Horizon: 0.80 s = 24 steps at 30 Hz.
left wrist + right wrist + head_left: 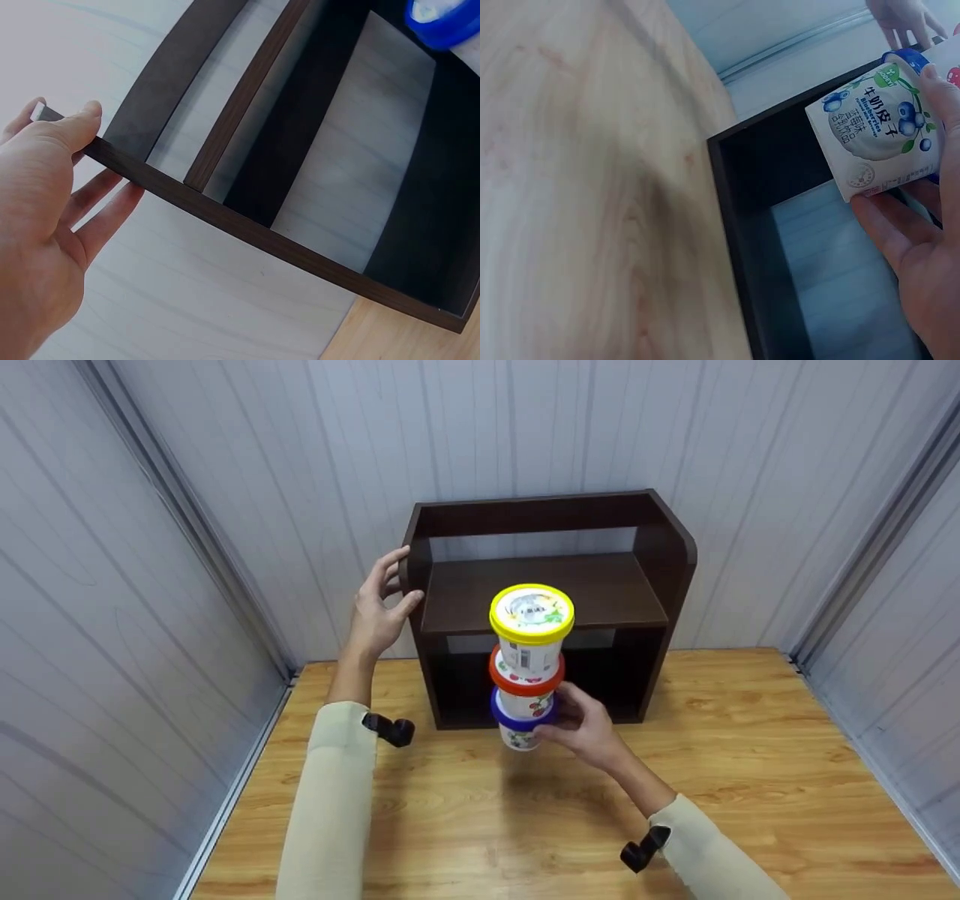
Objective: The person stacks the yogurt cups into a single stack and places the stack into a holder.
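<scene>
My right hand (592, 731) grips the bottom of a stack of three white yogurt tubs, its thumb and fingers round the blue-lidded tub (517, 736). That tub shows blueberries in the right wrist view and appears raised off the floor. On it stands a red-lidded tub (525, 686), and a yellow-lidded tub (531, 619) tops the stack. My left hand (379, 619) holds the front edge of the left side panel of a dark brown shelf (469, 592). In the left wrist view, the thumb (82, 129) lies on one side of the panel, with fingers on the other.
The two-level shelf stands against a pale panelled wall (495, 427), behind the tubs. Its lower compartment is partly hidden by the stack. Wood-patterned flooring (750, 765) spreads in front, with pale walls left and right.
</scene>
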Tool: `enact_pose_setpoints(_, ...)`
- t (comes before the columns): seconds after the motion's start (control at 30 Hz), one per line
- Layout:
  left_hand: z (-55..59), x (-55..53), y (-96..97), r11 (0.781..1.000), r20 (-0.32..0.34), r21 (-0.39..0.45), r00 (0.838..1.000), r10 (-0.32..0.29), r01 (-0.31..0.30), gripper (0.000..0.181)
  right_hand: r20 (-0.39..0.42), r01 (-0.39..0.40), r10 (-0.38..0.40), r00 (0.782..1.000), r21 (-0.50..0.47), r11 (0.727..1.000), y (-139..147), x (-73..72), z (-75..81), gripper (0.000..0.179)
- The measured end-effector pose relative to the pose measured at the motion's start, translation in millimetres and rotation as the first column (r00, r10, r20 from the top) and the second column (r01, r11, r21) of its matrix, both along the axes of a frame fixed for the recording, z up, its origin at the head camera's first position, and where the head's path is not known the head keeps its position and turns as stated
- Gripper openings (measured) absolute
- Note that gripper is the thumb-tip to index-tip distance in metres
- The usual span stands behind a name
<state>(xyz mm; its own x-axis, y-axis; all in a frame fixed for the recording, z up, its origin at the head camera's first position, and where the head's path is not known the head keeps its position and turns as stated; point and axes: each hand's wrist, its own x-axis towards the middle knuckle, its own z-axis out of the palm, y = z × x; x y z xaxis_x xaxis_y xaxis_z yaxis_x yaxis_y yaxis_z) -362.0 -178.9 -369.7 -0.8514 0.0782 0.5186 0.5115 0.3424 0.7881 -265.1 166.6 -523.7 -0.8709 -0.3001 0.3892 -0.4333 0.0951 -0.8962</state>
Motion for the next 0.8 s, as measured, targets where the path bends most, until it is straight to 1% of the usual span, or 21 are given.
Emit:
enact_pose_setpoints(0.13,-0.7,-1.5,0.1,1.000,-0.013,-0.007,1.000,-0.001,0.001,0.065,-0.020,0.018,-0.017,1.000,0.020,1.000,1.7,-3.4,8.8,0.071)
enact_pose_setpoints(0.23,-1.0,-1.0,-0.8,1.000,-0.006,-0.008,1.000,0.006,-0.006,0.066,-0.032,0.020,-0.019,0.999,0.033,0.999,2.0,-5.6,16.1,0.072)
enact_pose_setpoints(0.37,-0.6,0.2,-3.3,1.000,0.009,-0.006,1.000,0.015,-0.015,0.066,-0.028,0.027,-0.026,0.999,0.042,0.999,1.2,-8.2,26.7,0.072)
enact_pose_setpoints(0.53,-0.7,0.8,-5.9,1.000,0.005,-0.008,1.000,0.018,-0.018,0.066,-0.009,0.052,-0.052,0.999,0.060,0.997,1.6,-11.8,40.7,0.073)
enact_pose_setpoints(0.8,-2.9,0.3,-5.8,1.000,0.020,-0.007,1.000,0.020,-0.020,0.066,-0.033,0.102,-0.100,0.994,0.098,0.990,7.7,-18.0,64.3,0.074)
